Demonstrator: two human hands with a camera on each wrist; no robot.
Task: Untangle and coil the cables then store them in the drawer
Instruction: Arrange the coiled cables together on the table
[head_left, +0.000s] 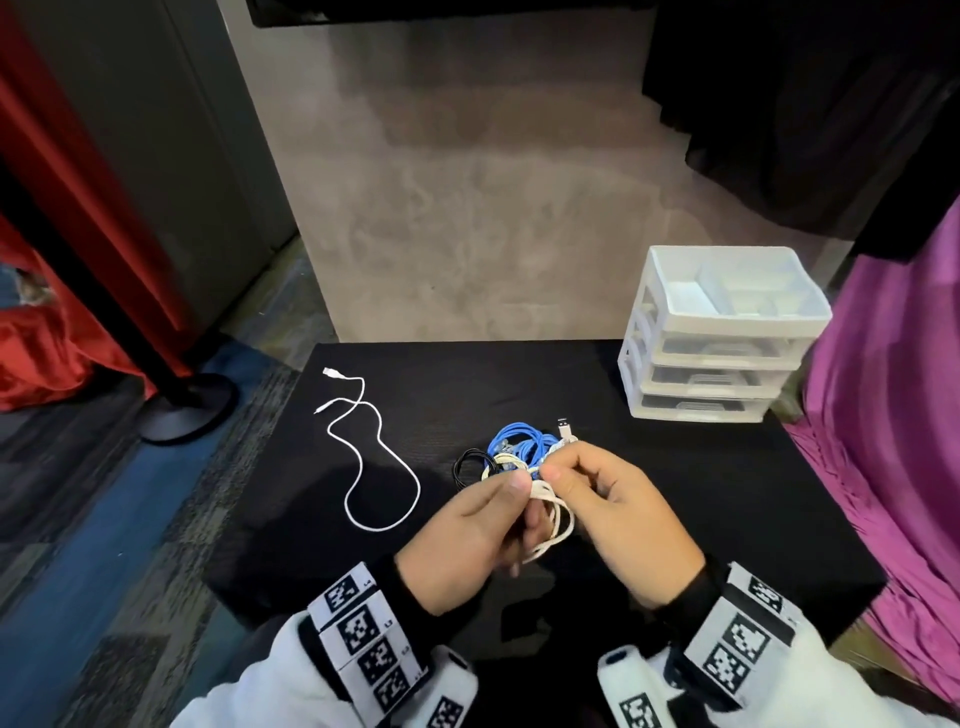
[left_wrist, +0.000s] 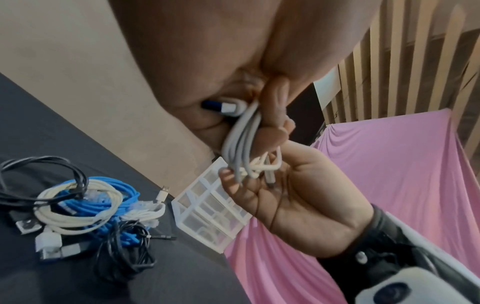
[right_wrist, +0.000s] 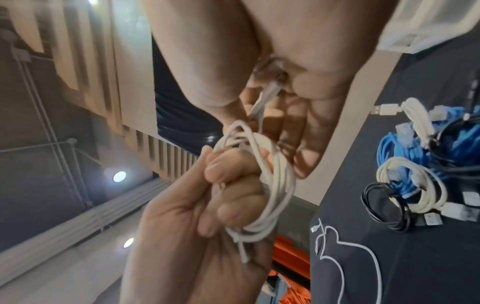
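Note:
Above the black table (head_left: 675, 509), both hands work a coiled white cable (head_left: 556, 519). My left hand (head_left: 519, 493) has its fingers curled round the coil's loops (left_wrist: 241, 139). My right hand (head_left: 558, 467) pinches the cable's free end (right_wrist: 265, 96) just above the coil (right_wrist: 275, 174). Behind the hands lies a tangle of blue, cream and black cables (head_left: 514, 449), also in the left wrist view (left_wrist: 85, 205). A loose thin white cable (head_left: 363, 441) snakes over the table's left part. The white three-drawer unit (head_left: 722, 332) stands at the far right with its drawers closed.
A pink cloth (head_left: 893, 441) hangs along the table's right edge. A black stand base (head_left: 187, 410) and red fabric (head_left: 47, 338) are on the floor to the left. A grey wall panel (head_left: 467, 208) rises behind the table.

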